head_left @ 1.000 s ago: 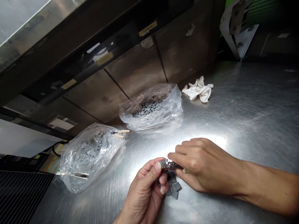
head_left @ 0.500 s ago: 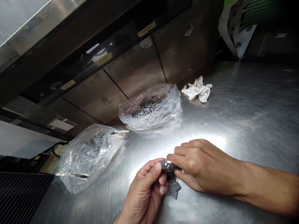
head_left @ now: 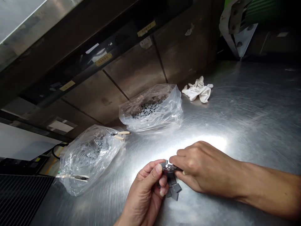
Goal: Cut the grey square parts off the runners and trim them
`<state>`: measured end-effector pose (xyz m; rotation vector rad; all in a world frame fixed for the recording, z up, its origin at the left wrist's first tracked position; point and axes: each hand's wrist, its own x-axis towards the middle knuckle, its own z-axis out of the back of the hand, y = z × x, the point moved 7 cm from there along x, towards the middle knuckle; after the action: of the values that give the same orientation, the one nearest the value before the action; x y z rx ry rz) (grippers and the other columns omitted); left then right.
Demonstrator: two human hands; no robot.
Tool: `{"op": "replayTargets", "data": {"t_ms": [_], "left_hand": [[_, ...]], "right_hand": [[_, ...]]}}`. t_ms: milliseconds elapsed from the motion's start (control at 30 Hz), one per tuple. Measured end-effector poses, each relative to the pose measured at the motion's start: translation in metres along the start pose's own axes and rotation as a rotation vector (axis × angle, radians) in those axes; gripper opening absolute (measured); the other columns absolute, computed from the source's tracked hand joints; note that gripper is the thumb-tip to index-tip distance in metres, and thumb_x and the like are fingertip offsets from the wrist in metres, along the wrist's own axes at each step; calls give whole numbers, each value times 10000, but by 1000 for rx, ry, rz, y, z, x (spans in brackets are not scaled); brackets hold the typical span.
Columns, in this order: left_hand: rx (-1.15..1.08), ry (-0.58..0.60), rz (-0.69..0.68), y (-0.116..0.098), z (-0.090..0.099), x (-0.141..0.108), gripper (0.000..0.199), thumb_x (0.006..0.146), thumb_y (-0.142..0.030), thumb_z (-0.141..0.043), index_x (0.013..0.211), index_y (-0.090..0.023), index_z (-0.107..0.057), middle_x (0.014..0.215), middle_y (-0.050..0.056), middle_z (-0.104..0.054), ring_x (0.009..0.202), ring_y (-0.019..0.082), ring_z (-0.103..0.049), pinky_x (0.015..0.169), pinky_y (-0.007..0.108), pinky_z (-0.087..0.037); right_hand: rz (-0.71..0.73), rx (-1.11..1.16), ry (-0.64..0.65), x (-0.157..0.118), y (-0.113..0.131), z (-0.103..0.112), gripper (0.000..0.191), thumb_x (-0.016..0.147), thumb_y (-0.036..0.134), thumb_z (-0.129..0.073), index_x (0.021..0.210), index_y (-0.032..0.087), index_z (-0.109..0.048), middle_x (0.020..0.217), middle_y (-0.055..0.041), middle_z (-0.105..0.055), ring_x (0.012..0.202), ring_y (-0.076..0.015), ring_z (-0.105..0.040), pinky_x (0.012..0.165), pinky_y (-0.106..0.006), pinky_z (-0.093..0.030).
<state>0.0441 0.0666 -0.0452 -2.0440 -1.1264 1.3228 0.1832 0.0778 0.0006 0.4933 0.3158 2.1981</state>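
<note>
Grey tiles (head_left: 175,188) just beside left fingers (head_left: 162,191)

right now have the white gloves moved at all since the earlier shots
No, the crumpled white gloves sit in the same spot beside the clear plastic bag of grey chips.

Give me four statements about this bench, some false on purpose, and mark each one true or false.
1. The far clear plastic bag and the near clear plastic bag both hold grey square pieces. True.
2. The crumpled white gloves lie inside the far bag. False: they lie beyond it on the steel table.
3. Loose grey square pieces lie on the table beside the left hand. True.
4. The right hand is empty. False: it pinches a small metal piece.
</note>
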Motion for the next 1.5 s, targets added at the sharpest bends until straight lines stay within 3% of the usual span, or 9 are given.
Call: {"op": "replayTargets", "data": {"t_ms": [167, 800, 1500], "left_hand": [[-8, 20, -16, -2, -3, -1, 238, 722, -234, -875, 887, -104, -763, 815, 39, -661, 574, 42, -472, 484, 146, -406], [-47, -3, -8, -1, 1, 1, 265, 701, -227, -893, 901, -114, -760, 781, 34, -661, 570, 44, -477, 474, 140, -410], [6, -21, -20, -2, 1, 0, 278, 665, -247, -916, 864, -104, -785, 748, 36, -656, 565, 39, -459, 475, 134, -405]], "right_hand": [[-59, 74, -97, 0, -10, 10, 160, 872, 187, -533, 752, 179, -639, 674, -5, -631, 572, -132, -524, 570, -297, -277], [60, -117, -178, -2, -3, 10, 94, 837, 194, -597, 745, 200, -617, 702, -5, -636, 632, -177, -545, 621, -339, -278], [98, -249, -188, -4, 2, 8, 113, 790, 148, -698, 750, 215, -617, 662, 6, -644, 558, -202, -572, 534, -346, -217]]}}
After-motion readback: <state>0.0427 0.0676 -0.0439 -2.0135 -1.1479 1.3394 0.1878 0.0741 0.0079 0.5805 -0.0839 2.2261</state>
